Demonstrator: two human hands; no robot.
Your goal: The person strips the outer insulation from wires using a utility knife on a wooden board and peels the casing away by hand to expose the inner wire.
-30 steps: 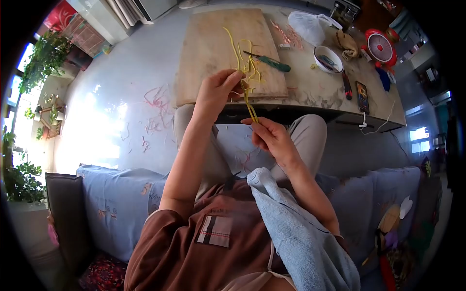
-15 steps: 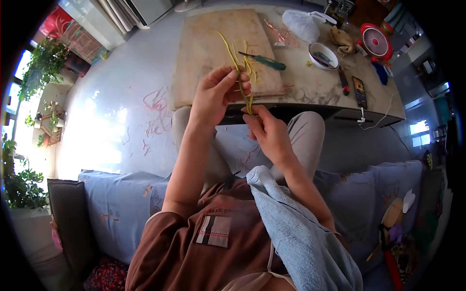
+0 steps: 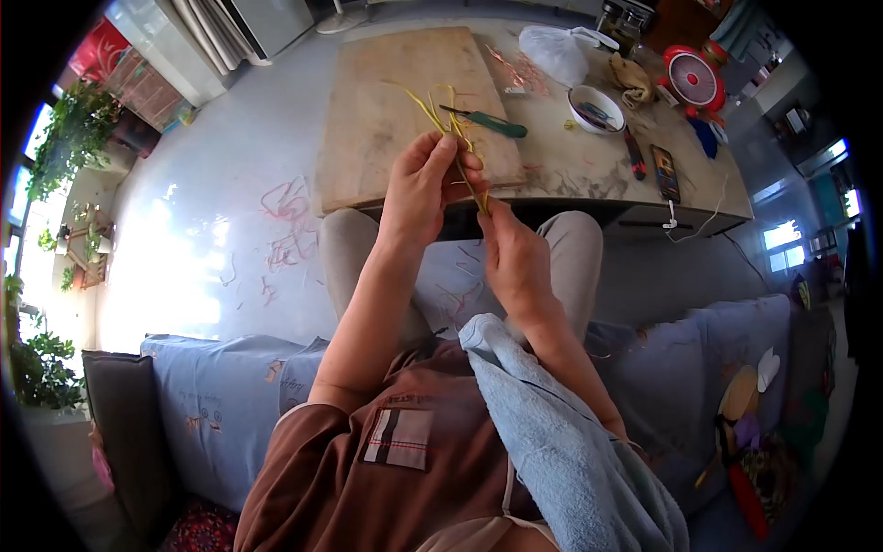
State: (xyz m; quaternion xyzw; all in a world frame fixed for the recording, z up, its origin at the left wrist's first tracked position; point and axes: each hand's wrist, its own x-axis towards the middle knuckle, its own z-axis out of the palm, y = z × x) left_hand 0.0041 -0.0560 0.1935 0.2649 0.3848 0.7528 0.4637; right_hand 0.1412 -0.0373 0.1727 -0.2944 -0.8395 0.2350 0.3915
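Observation:
Yellow wires (image 3: 425, 109) run up from my hands over the near part of the wooden board. My left hand (image 3: 423, 184) pinches them between thumb and fingers, just in front of the board's edge. Lower and to the right, my right hand (image 3: 517, 259) grips the lower end of the same wires, with its fingers closed. The stretch between the two hands looks darker and partly hidden by the fingers. A green-handled knife (image 3: 487, 121) lies on the board beyond my left hand, its thin dark blade pointing left.
The wooden board (image 3: 382, 69) rests on a marble-patterned table (image 3: 575, 170). Right of it are copper strands (image 3: 520, 69), a white plastic bag (image 3: 556, 53), a bowl with tools (image 3: 577, 127), a red-and-black tool (image 3: 635, 155), a phone (image 3: 664, 173) and a red fan (image 3: 693, 78). Reddish scraps (image 3: 287, 207) litter the floor.
The view has shifted slightly. The yellow wires have gathered closer to my left hand, and their loose ends now spread lower over the board. Both hands keep their grip.

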